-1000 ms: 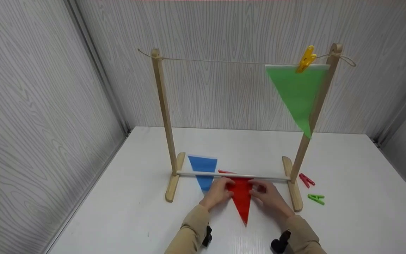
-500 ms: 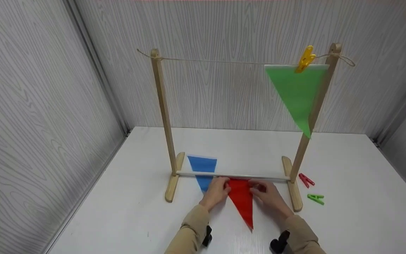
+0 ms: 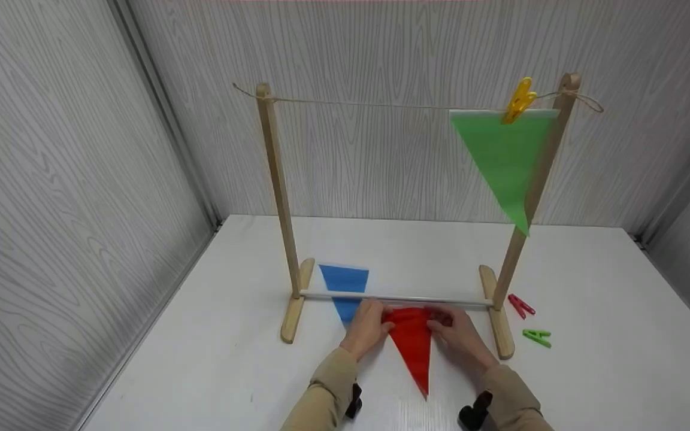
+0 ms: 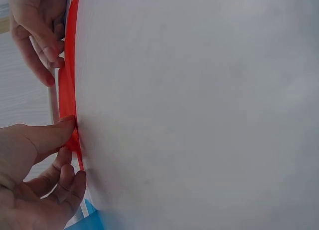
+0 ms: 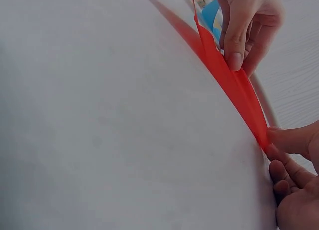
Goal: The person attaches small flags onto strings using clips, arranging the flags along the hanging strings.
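White crossbar (image 3: pixel 435 299) across blue pennant (image 3: pixel 344 279), just beyond red pennant (image 3: pixel 415 342).

The place looks like a small booth (image 3: pixel 375 42): grey wood-grain walls (image 3: pixel 63 155) stand behind a white table (image 3: pixel 231 263) and on both sides, close against its edges, with a strip of trim (image 3: pixel 163 111) down the left corner. Whether it belongs to a lab, workshop or office cannot be told.

The left hand (image 3: pixel 366 329) partly hides the blue flag (image 3: pixel 345 279); the right hand (image 3: pixel 456 332) covers a corner of the red flag (image 3: pixel 414 344). Both sleeves (image 3: pixel 328 386) are cropped below.
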The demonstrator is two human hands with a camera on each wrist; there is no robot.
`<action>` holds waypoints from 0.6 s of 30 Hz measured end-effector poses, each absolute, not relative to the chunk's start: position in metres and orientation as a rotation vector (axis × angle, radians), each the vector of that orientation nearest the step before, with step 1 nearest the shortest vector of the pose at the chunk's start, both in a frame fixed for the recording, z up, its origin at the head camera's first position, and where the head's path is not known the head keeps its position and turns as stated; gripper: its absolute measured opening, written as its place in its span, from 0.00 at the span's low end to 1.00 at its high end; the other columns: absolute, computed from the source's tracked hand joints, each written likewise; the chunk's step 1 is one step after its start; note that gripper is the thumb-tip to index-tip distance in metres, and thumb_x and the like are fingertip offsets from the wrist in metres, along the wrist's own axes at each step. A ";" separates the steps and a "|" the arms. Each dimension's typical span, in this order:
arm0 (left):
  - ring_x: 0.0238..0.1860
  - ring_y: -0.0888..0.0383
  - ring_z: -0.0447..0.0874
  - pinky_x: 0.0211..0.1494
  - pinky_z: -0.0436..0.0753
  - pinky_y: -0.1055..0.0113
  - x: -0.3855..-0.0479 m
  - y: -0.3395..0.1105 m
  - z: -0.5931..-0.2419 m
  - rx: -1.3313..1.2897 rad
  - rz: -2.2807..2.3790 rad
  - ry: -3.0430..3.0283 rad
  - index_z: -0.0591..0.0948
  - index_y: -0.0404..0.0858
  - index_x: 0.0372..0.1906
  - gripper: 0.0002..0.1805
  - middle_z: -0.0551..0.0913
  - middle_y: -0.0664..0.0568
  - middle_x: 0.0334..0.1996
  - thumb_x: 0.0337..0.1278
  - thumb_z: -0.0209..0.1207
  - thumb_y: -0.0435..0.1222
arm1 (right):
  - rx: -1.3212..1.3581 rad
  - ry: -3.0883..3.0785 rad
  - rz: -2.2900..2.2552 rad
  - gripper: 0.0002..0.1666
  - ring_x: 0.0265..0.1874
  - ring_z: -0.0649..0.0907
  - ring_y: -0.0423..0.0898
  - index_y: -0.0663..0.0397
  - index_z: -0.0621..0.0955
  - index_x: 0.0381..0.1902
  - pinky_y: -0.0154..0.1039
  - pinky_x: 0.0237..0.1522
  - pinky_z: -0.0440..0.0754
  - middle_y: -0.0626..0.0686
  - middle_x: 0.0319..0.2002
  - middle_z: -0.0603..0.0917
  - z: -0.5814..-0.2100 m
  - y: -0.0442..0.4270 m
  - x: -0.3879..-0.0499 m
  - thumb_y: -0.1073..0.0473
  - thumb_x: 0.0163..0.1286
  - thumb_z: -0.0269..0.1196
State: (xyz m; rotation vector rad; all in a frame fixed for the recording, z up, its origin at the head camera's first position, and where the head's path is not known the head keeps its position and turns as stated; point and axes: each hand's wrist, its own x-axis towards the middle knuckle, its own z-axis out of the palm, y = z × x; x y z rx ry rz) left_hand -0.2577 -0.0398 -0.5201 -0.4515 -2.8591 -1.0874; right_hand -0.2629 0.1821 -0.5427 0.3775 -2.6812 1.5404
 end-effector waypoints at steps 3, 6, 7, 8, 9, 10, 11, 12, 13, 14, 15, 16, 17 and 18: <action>0.48 0.54 0.74 0.56 0.79 0.58 -0.258 -0.039 -0.520 -0.406 -1.133 -2.862 0.81 0.34 0.44 0.08 0.79 0.47 0.43 0.62 0.65 0.29 | 0.322 -2.670 1.559 0.19 0.42 0.77 0.45 0.62 0.81 0.58 0.31 0.46 0.77 0.56 0.44 0.83 -0.543 0.181 -0.262 0.65 0.70 0.64; 0.45 0.56 0.73 0.53 0.79 0.60 -0.259 -0.038 -0.519 -0.375 -1.182 -2.849 0.82 0.35 0.40 0.05 0.78 0.49 0.40 0.60 0.65 0.28 | 0.287 -2.655 1.570 0.19 0.41 0.76 0.45 0.64 0.81 0.58 0.31 0.45 0.76 0.55 0.42 0.82 -0.543 0.180 -0.261 0.65 0.70 0.64; 0.45 0.57 0.72 0.53 0.79 0.60 -0.259 -0.038 -0.519 -0.368 -1.193 -2.845 0.83 0.36 0.39 0.05 0.77 0.50 0.39 0.60 0.65 0.28 | 0.271 -2.652 1.575 0.19 0.40 0.76 0.45 0.64 0.81 0.57 0.31 0.44 0.76 0.55 0.42 0.82 -0.543 0.180 -0.261 0.65 0.70 0.64; 0.45 0.57 0.73 0.52 0.79 0.61 -0.259 -0.038 -0.519 -0.366 -1.198 -2.839 0.83 0.36 0.39 0.04 0.77 0.50 0.38 0.59 0.66 0.27 | 0.257 -2.652 1.576 0.19 0.40 0.76 0.45 0.64 0.81 0.57 0.31 0.44 0.76 0.55 0.42 0.82 -0.543 0.179 -0.261 0.65 0.70 0.65; 0.45 0.57 0.73 0.52 0.79 0.61 -0.259 -0.038 -0.519 -0.368 -1.200 -2.832 0.84 0.36 0.38 0.04 0.77 0.50 0.38 0.59 0.66 0.27 | 0.244 -2.654 1.577 0.19 0.41 0.76 0.45 0.64 0.81 0.57 0.31 0.45 0.76 0.55 0.42 0.82 -0.543 0.179 -0.261 0.65 0.70 0.65; 0.45 0.57 0.74 0.52 0.79 0.61 -0.260 -0.038 -0.519 -0.376 -1.195 -2.824 0.84 0.35 0.38 0.04 0.77 0.50 0.38 0.58 0.66 0.27 | 0.230 -2.659 1.579 0.19 0.41 0.76 0.45 0.63 0.81 0.57 0.31 0.45 0.76 0.55 0.42 0.82 -0.543 0.179 -0.261 0.65 0.70 0.65; 0.45 0.57 0.74 0.52 0.79 0.62 -0.260 -0.038 -0.520 -0.386 -1.185 -2.818 0.85 0.35 0.37 0.03 0.77 0.50 0.37 0.58 0.66 0.27 | 0.212 -2.662 1.582 0.19 0.41 0.76 0.45 0.63 0.81 0.58 0.31 0.45 0.76 0.55 0.43 0.82 -0.543 0.178 -0.261 0.64 0.70 0.65; 0.44 0.56 0.75 0.51 0.79 0.63 -0.261 -0.038 -0.521 -0.395 -1.179 -2.810 0.86 0.35 0.37 0.03 0.77 0.50 0.37 0.58 0.66 0.27 | 0.196 -2.666 1.584 0.20 0.41 0.76 0.45 0.62 0.81 0.58 0.31 0.45 0.76 0.55 0.43 0.82 -0.543 0.178 -0.261 0.64 0.70 0.65; 0.44 0.56 0.75 0.51 0.79 0.64 -0.261 -0.039 -0.521 -0.405 -1.164 -2.802 0.86 0.35 0.36 0.03 0.76 0.50 0.37 0.58 0.67 0.28 | 0.181 -2.669 1.586 0.20 0.41 0.76 0.45 0.61 0.81 0.58 0.30 0.45 0.76 0.55 0.43 0.82 -0.543 0.178 -0.261 0.64 0.70 0.65; 0.44 0.56 0.75 0.50 0.78 0.64 -0.262 -0.039 -0.522 -0.417 -1.153 -2.792 0.86 0.35 0.36 0.02 0.76 0.50 0.37 0.58 0.67 0.28 | 0.171 -2.670 1.588 0.20 0.41 0.76 0.45 0.61 0.81 0.58 0.30 0.44 0.76 0.55 0.43 0.82 -0.543 0.178 -0.261 0.64 0.70 0.65; 0.44 0.55 0.76 0.50 0.78 0.64 -0.263 -0.039 -0.522 -0.435 -1.140 -2.778 0.87 0.35 0.36 0.02 0.76 0.49 0.37 0.58 0.67 0.29 | 0.162 -2.669 1.597 0.20 0.41 0.76 0.45 0.60 0.80 0.59 0.30 0.44 0.76 0.55 0.44 0.82 -0.542 0.178 -0.261 0.63 0.70 0.65; 0.44 0.55 0.76 0.50 0.78 0.65 -0.263 -0.039 -0.523 -0.445 -1.137 -2.767 0.87 0.35 0.36 0.02 0.76 0.49 0.37 0.58 0.67 0.29 | 0.150 -2.667 1.605 0.20 0.42 0.75 0.45 0.59 0.80 0.59 0.30 0.44 0.76 0.55 0.44 0.82 -0.542 0.178 -0.261 0.63 0.70 0.65; 0.44 0.55 0.76 0.50 0.78 0.64 -0.264 -0.040 -0.523 -0.453 -1.136 -2.756 0.87 0.36 0.36 0.02 0.76 0.49 0.38 0.58 0.67 0.29 | 0.142 -2.664 1.611 0.20 0.42 0.75 0.46 0.59 0.80 0.59 0.29 0.44 0.76 0.55 0.44 0.81 -0.542 0.178 -0.261 0.62 0.70 0.65; 0.44 0.54 0.76 0.50 0.78 0.64 -0.264 -0.040 -0.523 -0.461 -1.144 -2.739 0.87 0.36 0.36 0.02 0.76 0.49 0.38 0.58 0.67 0.29 | 0.134 -2.661 1.617 0.20 0.42 0.75 0.46 0.58 0.80 0.59 0.29 0.44 0.76 0.55 0.44 0.81 -0.542 0.179 -0.261 0.61 0.71 0.65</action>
